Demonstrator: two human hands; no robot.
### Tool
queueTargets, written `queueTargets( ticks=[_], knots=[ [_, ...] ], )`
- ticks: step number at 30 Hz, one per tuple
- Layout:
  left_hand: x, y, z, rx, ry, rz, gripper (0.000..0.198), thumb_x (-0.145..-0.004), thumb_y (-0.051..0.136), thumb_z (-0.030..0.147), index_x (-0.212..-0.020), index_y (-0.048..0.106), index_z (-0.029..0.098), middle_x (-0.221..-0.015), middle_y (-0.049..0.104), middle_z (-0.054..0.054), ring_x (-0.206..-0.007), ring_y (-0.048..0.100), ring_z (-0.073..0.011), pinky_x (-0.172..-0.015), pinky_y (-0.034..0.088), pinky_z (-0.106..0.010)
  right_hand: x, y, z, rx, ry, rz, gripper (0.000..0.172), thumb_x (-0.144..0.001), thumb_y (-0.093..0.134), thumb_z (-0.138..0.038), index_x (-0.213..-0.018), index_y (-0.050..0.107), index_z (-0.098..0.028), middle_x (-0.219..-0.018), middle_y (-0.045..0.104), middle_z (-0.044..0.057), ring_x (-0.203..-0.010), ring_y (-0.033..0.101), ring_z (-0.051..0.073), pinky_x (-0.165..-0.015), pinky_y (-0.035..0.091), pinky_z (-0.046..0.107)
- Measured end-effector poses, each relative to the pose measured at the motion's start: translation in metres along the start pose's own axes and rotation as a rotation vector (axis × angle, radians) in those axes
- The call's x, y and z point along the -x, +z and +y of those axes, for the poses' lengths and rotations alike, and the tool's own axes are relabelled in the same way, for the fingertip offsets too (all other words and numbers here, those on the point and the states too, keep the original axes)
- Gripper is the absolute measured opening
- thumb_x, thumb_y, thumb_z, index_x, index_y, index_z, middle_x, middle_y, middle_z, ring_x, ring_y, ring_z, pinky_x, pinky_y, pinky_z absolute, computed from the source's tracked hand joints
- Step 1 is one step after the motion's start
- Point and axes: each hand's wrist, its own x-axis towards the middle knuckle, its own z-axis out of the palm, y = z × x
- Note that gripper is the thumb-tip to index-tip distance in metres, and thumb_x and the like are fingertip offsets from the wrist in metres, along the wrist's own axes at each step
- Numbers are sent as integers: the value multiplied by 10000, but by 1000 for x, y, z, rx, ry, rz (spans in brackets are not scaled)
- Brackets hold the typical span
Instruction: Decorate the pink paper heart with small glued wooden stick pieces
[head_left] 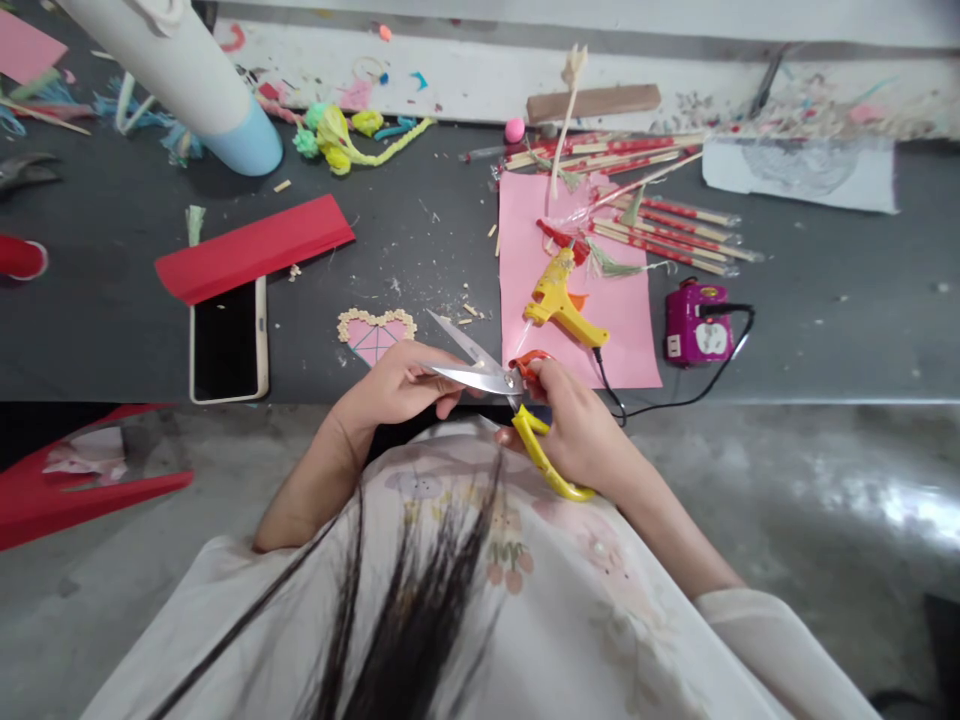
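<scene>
My right hand (574, 425) is closed on the scissors (551, 460), which have one yellow and one orange-red handle. The scissor blades stand apart and point left, over my left hand (405, 385). The left fingers are bent together beside the lower blade; what they hold, if anything, is too small to make out. Just beyond that hand lies a pink paper heart (371, 338) with drawn lines and small pale pieces along its upper edge. A yellow glue gun (562, 305) rests on a pink sheet (630, 340), up and to the right of the scissors.
Left on the dark table (420, 230) are a phone (227, 345), a red folded strip (259, 245) and a tall white-and-blue bottle (217, 100). At right sit a purple power box (697, 325) with a cord and bundled sticks (667, 225). A wooden bar (592, 102) lies behind.
</scene>
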Motion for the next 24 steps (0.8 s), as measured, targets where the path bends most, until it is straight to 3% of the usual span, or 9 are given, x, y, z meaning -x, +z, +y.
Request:
queueTargets(
  ticks=[4, 12, 17, 21, 24],
  knots=[
    [0, -1, -4, 126, -59, -42, 450, -898, 589, 539, -731, 708, 139, -458, 571, -13, -424, 498, -94, -446, 415, -208, 0, -1, 1, -10, -20, 5, 413, -779, 647, -497, -991, 472, -189, -943, 620, 108, -853, 584, 249, -725, 452, 366],
    [-2, 0, -1, 174, -101, -50, 370, -886, 635, 446, -686, 669, 136, -446, 563, 1, -415, 495, -87, -438, 403, -191, -3, -1, -2, 28, 11, 44, 388, -789, 606, -563, -884, 485, -207, -809, 614, 67, -742, 566, 220, -644, 416, 326],
    [-3, 2, -5, 192, -88, -47, 322, -900, 624, 430, -795, 710, 137, -443, 561, 21, -396, 480, -72, -455, 408, -185, -2, -2, -3, 39, 51, 36, 390, -797, 587, -586, -844, 477, -215, -754, 594, 52, -691, 545, 206, -619, 392, 312],
    [-2, 4, -7, 75, -53, -10, 369, -928, 576, 440, -747, 701, 144, -464, 587, 13, -422, 516, -78, -479, 424, -185, -2, -3, -3, 52, 95, 26, 396, -789, 596, -583, -790, 431, -223, -727, 568, 35, -659, 517, 187, -605, 373, 301],
    [-2, 7, -5, -186, -3, 66, 444, -945, 535, 450, -640, 671, 157, -540, 653, -12, -509, 596, -99, -525, 456, -194, -3, -3, -3, 53, 150, 30, 398, -790, 592, -587, -832, 462, -213, -762, 577, 40, -674, 516, 189, -615, 382, 306]
  ],
)
